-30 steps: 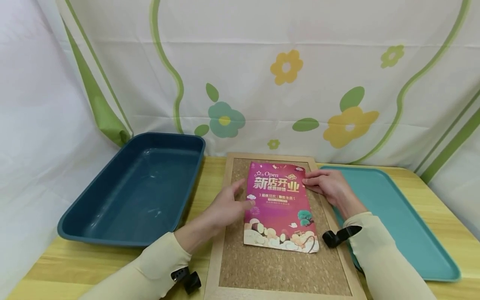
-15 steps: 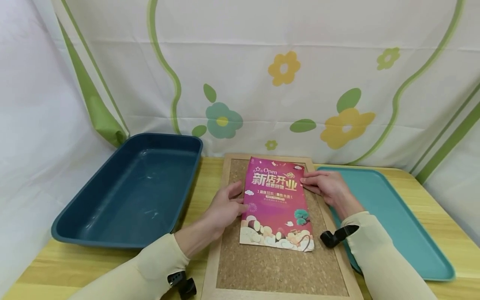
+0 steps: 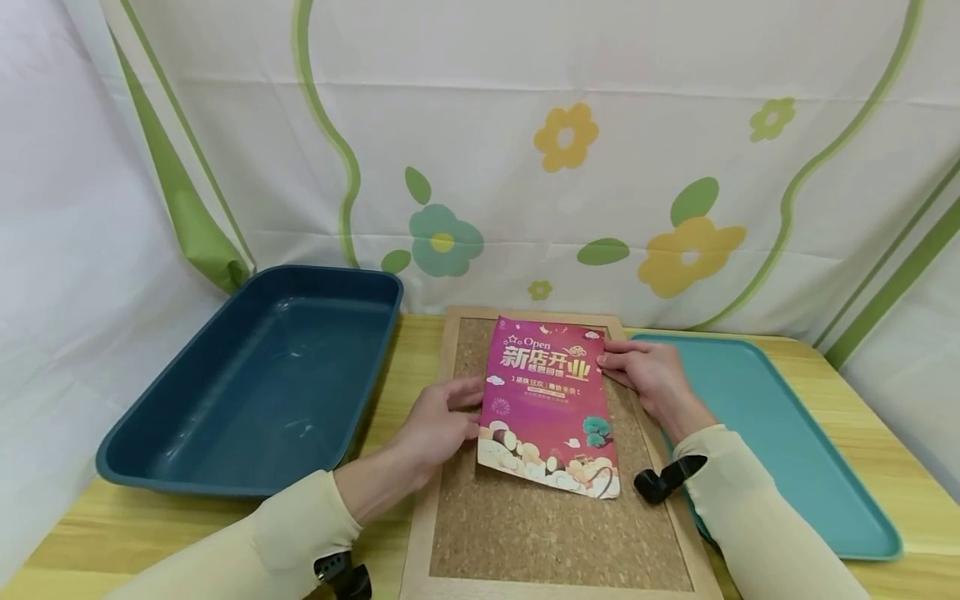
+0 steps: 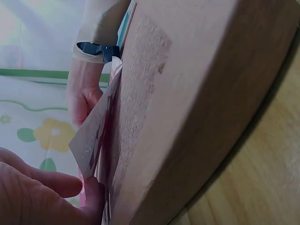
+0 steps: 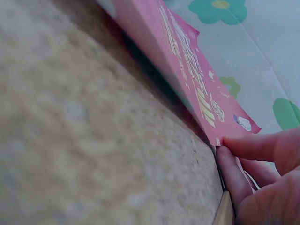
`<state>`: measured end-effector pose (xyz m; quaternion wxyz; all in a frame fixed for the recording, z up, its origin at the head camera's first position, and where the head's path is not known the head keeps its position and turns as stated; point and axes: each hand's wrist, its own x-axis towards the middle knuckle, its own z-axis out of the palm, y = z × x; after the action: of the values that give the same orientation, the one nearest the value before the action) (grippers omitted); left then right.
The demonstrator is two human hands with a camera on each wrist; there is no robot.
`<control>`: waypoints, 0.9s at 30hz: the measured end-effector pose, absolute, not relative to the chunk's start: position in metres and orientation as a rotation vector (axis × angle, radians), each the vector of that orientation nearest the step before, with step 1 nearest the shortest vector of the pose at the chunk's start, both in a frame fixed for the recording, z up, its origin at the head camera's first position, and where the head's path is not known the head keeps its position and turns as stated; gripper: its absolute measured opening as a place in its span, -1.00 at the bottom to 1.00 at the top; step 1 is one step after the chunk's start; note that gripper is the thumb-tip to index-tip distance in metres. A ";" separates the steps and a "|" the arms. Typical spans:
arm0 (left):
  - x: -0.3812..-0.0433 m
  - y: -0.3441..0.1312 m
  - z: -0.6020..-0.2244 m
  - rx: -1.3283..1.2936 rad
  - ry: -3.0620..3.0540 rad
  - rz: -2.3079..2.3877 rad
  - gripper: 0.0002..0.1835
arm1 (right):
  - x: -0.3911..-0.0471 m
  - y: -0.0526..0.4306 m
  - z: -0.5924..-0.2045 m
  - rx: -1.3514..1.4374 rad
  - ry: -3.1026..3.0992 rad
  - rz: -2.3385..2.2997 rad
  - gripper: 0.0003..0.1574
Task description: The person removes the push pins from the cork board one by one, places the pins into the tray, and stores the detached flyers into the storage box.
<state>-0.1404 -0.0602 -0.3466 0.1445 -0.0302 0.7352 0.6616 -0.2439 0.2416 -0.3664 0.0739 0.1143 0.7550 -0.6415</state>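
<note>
A magenta flyer (image 3: 551, 408) with gold lettering lies over a wood-framed cork board (image 3: 562, 542), its left side raised off the cork. At the flyer's upper right edge, my right hand (image 3: 651, 379) pinches the paper between thumb and fingers; the right wrist view shows this pinch (image 5: 222, 140) close up. My left hand (image 3: 435, 425) is at the opposite edge, its fingertips partly hidden behind the paper in the head view. From the left wrist, a fingertip (image 4: 93, 190) touches the lifted paper's corner, with a gap between thumb and fingers.
To the left stands a deep dark-blue basin (image 3: 165, 487). A flat teal tray (image 3: 795, 450) lies at the right, partly under the right forearm. Behind the wooden table (image 3: 67, 542) hangs a white floral curtain (image 3: 480, 150).
The left hand has shifted slightly left and down along the flyer's left edge, which now lifts off the cork. The right hand keeps its pinch. The head view has drifted slightly.
</note>
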 end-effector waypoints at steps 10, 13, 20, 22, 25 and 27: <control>-0.142 -0.061 -0.348 -0.083 2.133 1.868 -0.29 | -0.243 0.240 -0.364 0.316 2.250 -1.911 -0.30; -0.141 -0.062 -0.346 -0.072 2.112 1.884 -0.27 | -0.244 0.240 -0.363 0.313 2.253 -1.909 -0.32; -0.142 -0.069 -0.345 -0.066 2.123 1.884 -0.31 | -0.245 0.238 -0.360 0.326 2.182 -1.973 -0.32; -0.141 -0.073 -0.344 -0.069 2.119 1.885 -0.33 | -0.246 0.236 -0.359 0.325 2.152 -1.994 -0.32; -0.142 -0.078 -0.342 -0.090 2.122 1.884 -0.32 | -0.248 0.231 -0.358 0.302 2.107 -2.022 -0.33; -0.142 -0.080 -0.340 -0.111 2.123 1.882 -0.30 | -0.250 0.228 -0.356 0.288 2.083 -2.029 -0.33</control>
<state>-0.1424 -0.0799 -0.3395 0.1508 -0.0387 0.7392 0.6552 -0.2499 0.2280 -0.3561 0.1093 0.0981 0.7086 -0.6901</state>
